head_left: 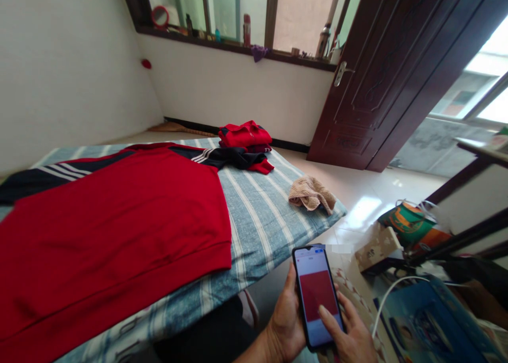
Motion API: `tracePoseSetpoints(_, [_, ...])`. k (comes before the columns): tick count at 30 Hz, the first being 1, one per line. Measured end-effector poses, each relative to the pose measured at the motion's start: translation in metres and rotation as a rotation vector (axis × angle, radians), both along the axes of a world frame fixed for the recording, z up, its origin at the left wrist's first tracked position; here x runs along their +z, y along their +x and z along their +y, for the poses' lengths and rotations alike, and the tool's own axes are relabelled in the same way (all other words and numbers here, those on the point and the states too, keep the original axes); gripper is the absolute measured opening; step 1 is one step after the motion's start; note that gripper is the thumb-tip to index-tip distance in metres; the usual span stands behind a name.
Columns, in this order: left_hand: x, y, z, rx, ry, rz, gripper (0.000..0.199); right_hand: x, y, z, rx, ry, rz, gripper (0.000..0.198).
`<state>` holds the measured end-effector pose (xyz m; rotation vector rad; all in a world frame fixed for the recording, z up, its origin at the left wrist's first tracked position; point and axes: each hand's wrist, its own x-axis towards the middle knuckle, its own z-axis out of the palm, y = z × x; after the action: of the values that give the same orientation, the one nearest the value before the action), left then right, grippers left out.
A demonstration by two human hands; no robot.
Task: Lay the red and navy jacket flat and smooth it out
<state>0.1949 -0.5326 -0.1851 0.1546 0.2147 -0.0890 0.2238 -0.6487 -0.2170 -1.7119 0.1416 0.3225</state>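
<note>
A black-edged smartphone [315, 268] is held upright near the bottom of the head view, its lit screen showing a red picture on a pale page. My left hand [286, 315] grips it along the left edge. My right hand [351, 328] wraps the right side, its thumb over the lower part of the screen. To the left, a red jacket [130, 220] with dark, white-striped sleeves lies spread on a blue striped bed sheet [257, 209]. A folded red garment [246, 135] sits at the far edge, and a crumpled tan towel [311, 192] lies at the right corner.
A brown door [369, 72] stands behind the bed at the right. Bottles and a thermos [323, 41] line the window sill [222, 44]. On the floor at right are a green bag [408, 220], a box [379, 249] and a blue package [432, 320] beside a dark frame.
</note>
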Motion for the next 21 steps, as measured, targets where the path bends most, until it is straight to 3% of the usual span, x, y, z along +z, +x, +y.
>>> tracePoseSetpoints(10, [-0.007,-0.002,-0.002,-0.012,0.028,0.022,0.077,0.007,-0.002,0.002,0.038,0.006,-0.023,0.092])
tracePoseSetpoints(21, [-0.006,-0.002,-0.004,-0.004,0.016,0.018,0.076,-0.004,0.000,-0.002,0.009,-0.027,-0.055,0.083])
